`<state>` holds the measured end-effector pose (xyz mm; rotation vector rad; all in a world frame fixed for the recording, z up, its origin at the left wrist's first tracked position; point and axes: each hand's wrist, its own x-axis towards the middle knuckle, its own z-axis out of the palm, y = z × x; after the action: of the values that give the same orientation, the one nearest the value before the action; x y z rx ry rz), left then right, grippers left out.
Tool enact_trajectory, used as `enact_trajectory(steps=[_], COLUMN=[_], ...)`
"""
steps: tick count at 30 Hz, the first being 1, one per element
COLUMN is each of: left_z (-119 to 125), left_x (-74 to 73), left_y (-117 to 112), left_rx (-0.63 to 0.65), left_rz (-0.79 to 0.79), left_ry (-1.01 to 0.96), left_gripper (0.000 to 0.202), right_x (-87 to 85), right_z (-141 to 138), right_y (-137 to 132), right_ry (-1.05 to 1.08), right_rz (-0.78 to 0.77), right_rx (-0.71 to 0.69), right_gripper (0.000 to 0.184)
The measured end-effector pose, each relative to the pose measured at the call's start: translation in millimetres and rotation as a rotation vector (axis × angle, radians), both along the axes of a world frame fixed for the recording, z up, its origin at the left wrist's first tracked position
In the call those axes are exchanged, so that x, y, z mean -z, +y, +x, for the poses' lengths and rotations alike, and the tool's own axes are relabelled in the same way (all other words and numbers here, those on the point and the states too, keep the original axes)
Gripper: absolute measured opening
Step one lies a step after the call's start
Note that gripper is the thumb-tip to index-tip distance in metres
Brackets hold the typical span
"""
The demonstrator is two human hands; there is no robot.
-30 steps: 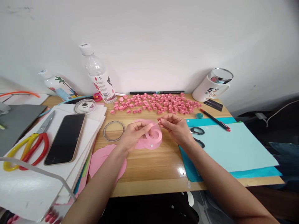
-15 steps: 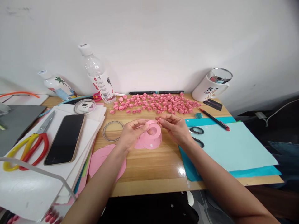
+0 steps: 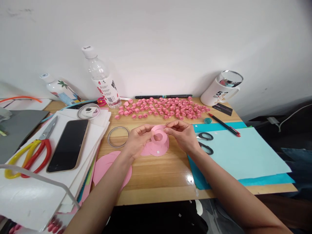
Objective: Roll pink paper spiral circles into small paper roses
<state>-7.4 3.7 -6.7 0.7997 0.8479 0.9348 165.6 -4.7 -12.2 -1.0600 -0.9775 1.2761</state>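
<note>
A curled pink paper strip [image 3: 155, 140] is held up between my two hands, bent into a ring with an open middle. My left hand [image 3: 139, 139] pinches its left side between thumb and fingers. At the upper right, my right hand [image 3: 180, 134] pinches its edge, with the fingertips partly hiding the paper. Below the curl, pink paper pieces [image 3: 159, 152] lie on the table, one with a small white fleck on it. Beyond my hands spread many rolled pink paper roses [image 3: 172, 109]. More pink paper circles [image 3: 107, 165] lie beside my left forearm.
To the left are a tape roll [image 3: 118, 136], a phone [image 3: 68, 145] and red-yellow scissors [image 3: 40, 146] on stacked paper. Black-handled scissors [image 3: 206, 136], light blue paper [image 3: 243, 156] and a pen [image 3: 224, 124] are at right. A bottle [image 3: 103, 79] and mug [image 3: 220, 88] stand behind.
My right fingertips have moved slightly left, closer to the ring, and the paper's curl looks a little smaller and tilted. My left hand stays nearly in place.
</note>
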Motion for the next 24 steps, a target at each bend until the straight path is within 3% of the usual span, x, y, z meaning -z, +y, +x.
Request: enact_trajectory(steps=[11, 19, 24], left_z=[0.4, -0.9, -0.6], left_x=[-12.2, -6.0, -9.9], left_y=[-1.5, 0.0, -0.5], left_rx=[0.093, 0.005, 0.054], left_rz=[-0.066, -0.078, -0.066], left_ry=[0.042, -0.021, 0.027], left_gripper=[0.040, 0.029, 0.037], right_x=[1.8, 1.2, -0.2], right_z=[0.9, 1.1, 0.5], right_y=[0.1, 0.5, -0.1], right_ry=[0.034, 0.036, 0.021], right_rz=[-0.028, -0.035, -0.024], right_rx=[-0.012, -0.037, -0.026], right_gripper=[0.016, 0.018, 0.018])
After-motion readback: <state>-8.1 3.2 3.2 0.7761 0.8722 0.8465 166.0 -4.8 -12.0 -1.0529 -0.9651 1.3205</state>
